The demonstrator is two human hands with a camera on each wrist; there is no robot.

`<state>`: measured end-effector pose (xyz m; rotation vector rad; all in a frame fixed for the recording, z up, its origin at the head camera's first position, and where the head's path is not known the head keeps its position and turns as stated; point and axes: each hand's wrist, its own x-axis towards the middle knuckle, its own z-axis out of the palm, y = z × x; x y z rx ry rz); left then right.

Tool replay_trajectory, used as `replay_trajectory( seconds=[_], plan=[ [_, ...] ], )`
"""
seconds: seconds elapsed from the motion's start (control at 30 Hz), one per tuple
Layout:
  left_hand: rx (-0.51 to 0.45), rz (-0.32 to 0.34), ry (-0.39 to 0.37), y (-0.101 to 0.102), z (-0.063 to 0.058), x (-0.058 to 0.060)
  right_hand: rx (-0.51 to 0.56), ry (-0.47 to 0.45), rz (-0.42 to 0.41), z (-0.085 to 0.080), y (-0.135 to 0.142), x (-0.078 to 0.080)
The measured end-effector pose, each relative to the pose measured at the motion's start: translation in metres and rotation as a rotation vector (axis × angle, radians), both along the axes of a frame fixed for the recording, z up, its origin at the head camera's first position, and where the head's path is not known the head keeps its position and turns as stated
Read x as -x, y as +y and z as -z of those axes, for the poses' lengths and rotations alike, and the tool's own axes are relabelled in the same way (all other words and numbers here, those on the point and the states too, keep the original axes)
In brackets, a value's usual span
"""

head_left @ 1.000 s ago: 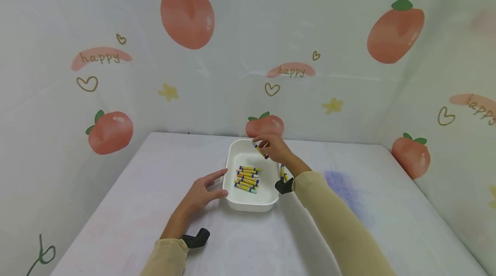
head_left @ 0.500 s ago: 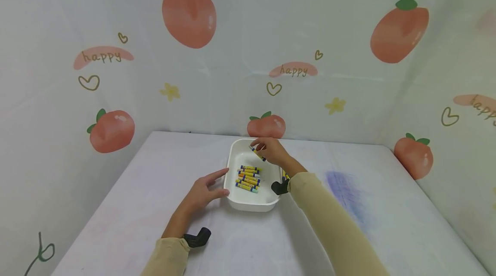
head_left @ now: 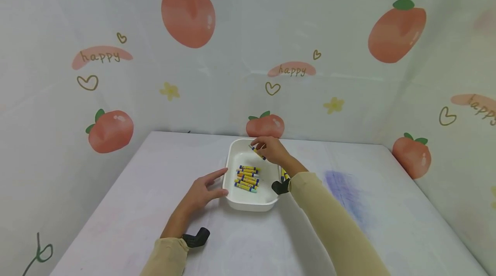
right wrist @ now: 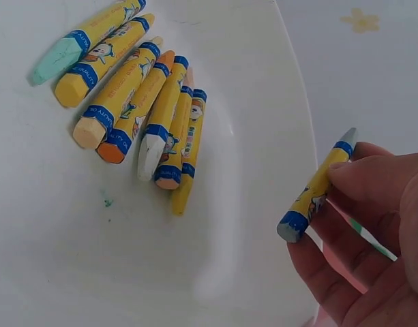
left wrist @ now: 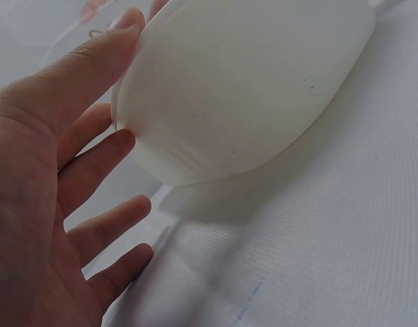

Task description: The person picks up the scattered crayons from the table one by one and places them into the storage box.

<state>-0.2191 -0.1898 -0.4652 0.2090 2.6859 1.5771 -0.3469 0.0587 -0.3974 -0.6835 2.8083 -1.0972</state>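
My right hand (head_left: 271,149) pinches a grey crayon (right wrist: 318,187) in a yellow and blue wrapper, tilted, over the far right part of a white basin (head_left: 248,207). Thumb and fingertips hold it along its middle. Several crayons (head_left: 247,178) lie side by side on the basin floor, among them mint, orange, white and yellow ones (right wrist: 127,88). At the basin's left side, my left hand (head_left: 201,192) has its thumb and fingers spread, touching the rim. In the left wrist view, the left hand's fingers (left wrist: 96,167) are loosely extended beside the basin's outer wall (left wrist: 243,82).
More crayons (head_left: 283,175) lie on the white-covered table (head_left: 248,246) just right of the basin, partly hidden by the right wrist. A blue-purple stain (head_left: 345,194) marks the cloth farther right. Behind the table hangs a printed backdrop (head_left: 240,52).
My right hand has shifted slightly left with the grey crayon over the basin, then stayed nearly still. The left hand keeps its place at the rim.
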Motion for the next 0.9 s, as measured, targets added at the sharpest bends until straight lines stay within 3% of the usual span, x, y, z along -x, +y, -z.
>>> replay_trajectory(
  seconds=[0.4,0.9],
  plan=[
    [-0.006,-0.003,-0.022,0.002,-0.002,-0.002,0.034,-0.009,0.001,-0.003,0.01,-0.002],
    [0.01,-0.003,-0.016,0.0,-0.002,-0.002,0.081,-0.033,0.098,-0.007,0.043,-0.007]
  ],
)
